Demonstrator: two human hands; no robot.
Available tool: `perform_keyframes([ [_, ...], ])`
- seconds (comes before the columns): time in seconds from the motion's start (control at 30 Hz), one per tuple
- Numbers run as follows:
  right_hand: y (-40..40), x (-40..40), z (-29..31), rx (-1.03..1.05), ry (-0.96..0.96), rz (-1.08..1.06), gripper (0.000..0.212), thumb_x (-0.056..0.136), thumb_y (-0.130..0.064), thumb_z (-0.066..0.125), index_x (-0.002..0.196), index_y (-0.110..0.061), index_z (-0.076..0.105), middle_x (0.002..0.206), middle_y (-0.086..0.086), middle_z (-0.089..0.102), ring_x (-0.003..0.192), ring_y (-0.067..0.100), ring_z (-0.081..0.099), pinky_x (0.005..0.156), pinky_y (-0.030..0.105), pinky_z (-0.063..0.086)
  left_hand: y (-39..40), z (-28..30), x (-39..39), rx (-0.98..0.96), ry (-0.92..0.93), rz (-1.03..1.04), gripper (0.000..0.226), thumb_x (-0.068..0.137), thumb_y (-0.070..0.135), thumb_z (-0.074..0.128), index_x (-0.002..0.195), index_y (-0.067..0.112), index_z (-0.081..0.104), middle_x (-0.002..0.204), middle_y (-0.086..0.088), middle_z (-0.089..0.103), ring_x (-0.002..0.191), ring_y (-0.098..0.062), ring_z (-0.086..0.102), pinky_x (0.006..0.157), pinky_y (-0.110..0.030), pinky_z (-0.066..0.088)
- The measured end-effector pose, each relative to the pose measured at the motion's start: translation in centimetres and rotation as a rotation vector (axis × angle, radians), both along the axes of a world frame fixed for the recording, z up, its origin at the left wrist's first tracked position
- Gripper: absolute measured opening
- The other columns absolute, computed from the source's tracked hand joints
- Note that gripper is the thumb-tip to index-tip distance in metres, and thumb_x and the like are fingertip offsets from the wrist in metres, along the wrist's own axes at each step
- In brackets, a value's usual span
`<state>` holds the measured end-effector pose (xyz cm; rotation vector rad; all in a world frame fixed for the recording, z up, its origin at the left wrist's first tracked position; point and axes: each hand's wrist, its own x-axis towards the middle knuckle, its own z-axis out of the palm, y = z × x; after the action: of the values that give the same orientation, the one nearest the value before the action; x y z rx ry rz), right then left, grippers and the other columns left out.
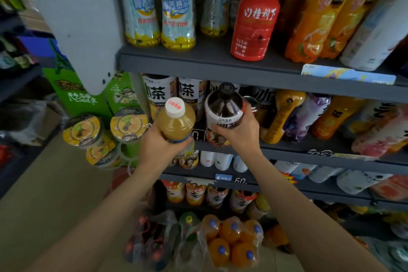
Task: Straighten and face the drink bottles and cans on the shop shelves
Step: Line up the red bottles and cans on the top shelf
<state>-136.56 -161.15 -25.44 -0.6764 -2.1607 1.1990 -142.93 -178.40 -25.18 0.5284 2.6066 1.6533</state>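
My left hand (157, 147) grips a yellowish juice bottle (176, 122) with a white cap, held in front of the second shelf's left end. My right hand (240, 130) holds a dark tea bottle (224, 109) with a black cap and white label, just right of the juice bottle at the same shelf's front edge. Both bottles are tilted with their caps toward me. Behind them stand more white-label tea bottles (160, 93). To the right on that shelf, orange and purple bottles (305, 115) lean over.
The top shelf (198, 64) carries pale blue-label bottles (177, 11), a red-label bottle (254, 22) and orange ones (318, 13). Lower shelves hold more drinks. Shrink-wrapped bottle packs (231, 240) lie on the floor below. Instant noodle cups (106, 130) are stacked at the left beside a grey post (77, 17).
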Motion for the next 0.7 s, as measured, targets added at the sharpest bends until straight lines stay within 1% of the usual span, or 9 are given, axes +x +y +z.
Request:
perform_keyframes([
  [0.13, 0.1, -0.8, -0.1, 0.014, 0.016, 0.019, 0.079, 0.062, -0.020, 0.086, 0.128, -0.012, 0.043, 0.121, 0.002, 0.058, 0.111, 0.012, 0.051, 0.088, 0.014, 0.037, -1.0, -0.1, -0.1, 0.041, -0.061, 0.026, 0.062, 0.065, 0.016, 0.084, 0.118, 0.006, 0.055, 0.111, -0.005, 0.062, 0.099, -0.013, 0.054, 0.080, -0.022, 0.040],
  [0.2, 0.4, -1.2, -0.4, 0.013, 0.027, 0.039, 0.077, 0.063, -0.016, 0.085, 0.127, -0.011, 0.044, 0.121, 0.003, 0.058, 0.112, 0.013, 0.051, 0.086, 0.009, 0.034, -1.2, -0.1, -0.2, 0.032, -0.065, 0.025, 0.059, 0.065, 0.016, 0.083, 0.116, 0.005, 0.056, 0.110, -0.005, 0.062, 0.096, -0.011, 0.053, 0.078, -0.021, 0.039],
  [0.3, 1.0, -1.9, -0.6, 0.029, 0.037, 0.063, 0.078, 0.064, -0.014, 0.084, 0.130, -0.010, 0.042, 0.123, 0.004, 0.056, 0.111, 0.010, 0.049, 0.085, 0.009, 0.034, -1.2, -0.1, -0.6, -0.006, -0.043, 0.002, 0.059, 0.065, 0.019, 0.083, 0.116, 0.005, 0.057, 0.109, -0.004, 0.063, 0.102, -0.015, 0.056, 0.077, -0.019, 0.039],
  [0.37, 1.2, -2.6, -0.7, 0.024, 0.039, 0.064, 0.080, 0.065, -0.013, 0.084, 0.133, -0.009, 0.041, 0.123, 0.004, 0.055, 0.111, 0.010, 0.049, 0.088, 0.013, 0.038, -1.0, -0.3, -0.9, -0.002, -0.048, -0.031, 0.058, 0.065, 0.019, 0.083, 0.116, 0.007, 0.057, 0.105, 0.001, 0.060, 0.100, -0.012, 0.054, 0.077, -0.018, 0.039],
  [0.43, 1.4, -3.4, -0.9, 0.017, 0.045, 0.047, 0.080, 0.065, -0.015, 0.084, 0.133, -0.009, 0.041, 0.124, 0.006, 0.056, 0.114, 0.016, 0.052, 0.092, 0.024, 0.044, -0.7, -0.6, -1.2, 0.020, -0.057, -0.072, 0.060, 0.064, 0.020, 0.084, 0.116, 0.009, 0.057, 0.103, 0.004, 0.059, 0.099, -0.011, 0.053, 0.080, -0.022, 0.041],
  [0.47, 1.4, -3.7, -1.0, 0.021, 0.047, 0.041, 0.081, 0.065, -0.016, 0.084, 0.132, -0.009, 0.041, 0.124, 0.007, 0.056, 0.115, 0.018, 0.053, 0.093, 0.026, 0.045, -0.4, -0.8, -1.3, 0.028, -0.064, -0.087, 0.062, 0.064, 0.021, 0.084, 0.118, 0.010, 0.056, 0.105, 0.004, 0.059, 0.099, -0.010, 0.053, 0.081, -0.023, 0.041],
  [0.57, 1.2, -4.0, -1.5, 0.009, 0.056, 0.026, 0.083, 0.064, -0.018, 0.085, 0.133, -0.007, 0.039, 0.127, 0.010, 0.052, 0.118, 0.019, 0.049, 0.095, 0.023, 0.042, 0.8, -0.9, -1.4, 0.033, -0.093, -0.126, 0.064, 0.066, 0.020, 0.083, 0.122, 0.010, 0.054, 0.112, 0.001, 0.060, 0.101, -0.012, 0.054, 0.083, -0.025, 0.041],
  [0.63, 0.9, -4.1, -2.0, 0.009, 0.070, 0.002, 0.085, 0.065, -0.019, 0.083, 0.134, -0.005, 0.035, 0.128, 0.013, 0.047, 0.122, 0.023, 0.045, 0.103, 0.035, 0.041, 1.8, -0.9, -1.4, 0.022, -0.114, -0.145, 0.061, 0.068, 0.018, 0.082, 0.121, 0.009, 0.054, 0.109, -0.001, 0.060, 0.100, -0.012, 0.054, 0.081, -0.023, 0.039],
  [0.7, 0.6, -3.9, -2.6, -0.004, 0.089, -0.046, 0.085, 0.067, -0.017, 0.080, 0.136, -0.004, 0.032, 0.129, 0.013, 0.045, 0.125, 0.025, 0.042, 0.104, 0.042, 0.040, 2.8, -0.9, -1.5, 0.016, -0.132, -0.172, 0.059, 0.068, 0.019, 0.082, 0.119, 0.010, 0.055, 0.107, 0.000, 0.059, 0.097, -0.012, 0.053, 0.079, -0.023, 0.039],
])
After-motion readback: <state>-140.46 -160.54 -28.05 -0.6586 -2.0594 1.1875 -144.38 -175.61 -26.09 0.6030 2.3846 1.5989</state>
